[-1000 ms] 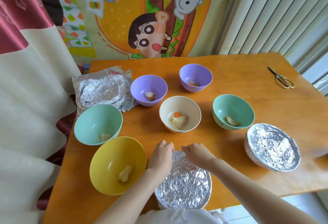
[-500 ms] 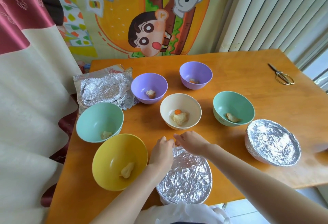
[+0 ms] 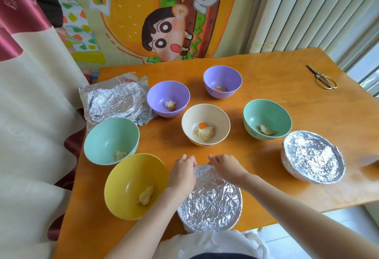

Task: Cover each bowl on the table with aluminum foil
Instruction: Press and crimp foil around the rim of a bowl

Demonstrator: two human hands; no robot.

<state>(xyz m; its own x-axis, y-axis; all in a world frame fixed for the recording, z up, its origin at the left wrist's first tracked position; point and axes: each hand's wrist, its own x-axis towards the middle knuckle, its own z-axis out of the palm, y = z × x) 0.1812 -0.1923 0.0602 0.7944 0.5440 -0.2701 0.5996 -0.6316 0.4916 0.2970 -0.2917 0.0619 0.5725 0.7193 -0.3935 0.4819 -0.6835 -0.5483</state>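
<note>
Foil-covered bowl (image 3: 211, 201) at near edge of orange surface (image 3: 272, 82), left hand (image 3: 182, 172) and right hand (image 3: 227, 166) on its far rim, fingers curled over the foil edge, gripping it, uncovered yellow bowl (image 3: 131, 178) just beside.

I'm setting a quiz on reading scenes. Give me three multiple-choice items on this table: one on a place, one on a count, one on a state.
1. Where do the scissors lie? A. at the table's far right B. at its near left corner C. on the floor
2. How many bowls stand uncovered? A. four B. six C. eight
3. The near bowl that the left hand and right hand touch is: A. open B. upturned C. covered with foil
A, they lie by the right edge; B, two purple bowls, two teal bowls, a cream bowl, a yellow bowl show food; C, crinkled foil spans its top.
</note>
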